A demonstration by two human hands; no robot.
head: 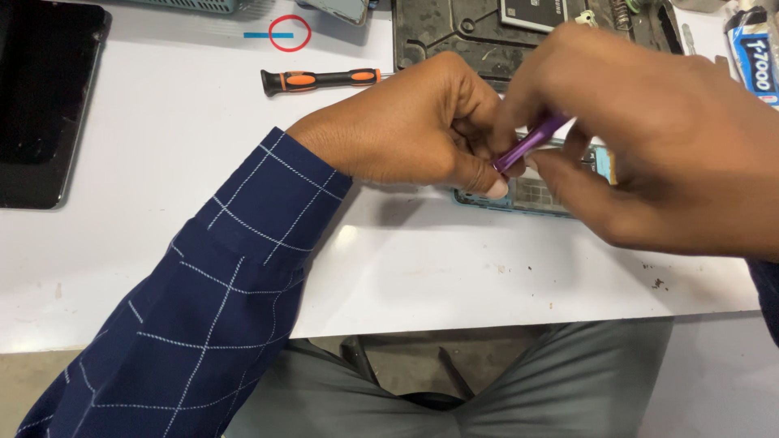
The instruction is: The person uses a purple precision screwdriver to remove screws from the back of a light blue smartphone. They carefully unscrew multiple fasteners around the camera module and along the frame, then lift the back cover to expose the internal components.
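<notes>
My left hand (406, 122), in a dark blue checked sleeve, rests on the white table (162, 243) with its fingers curled down onto an opened phone body (527, 195). Only the phone's teal edge and some inner parts show beneath my hands. My right hand (657, 146) comes in from the right and grips a slim purple tool (531, 142). The tool slants down to the left, and its tip meets the phone beside my left thumb. Most of the phone is hidden by both hands.
A black-and-orange screwdriver (320, 79) lies behind my left hand. A dark work mat (454, 36) with a phone part sits at the back. A black screen panel (45, 97) lies far left, a glue tube (755, 53) far right. My grey-trousered legs are below the table edge.
</notes>
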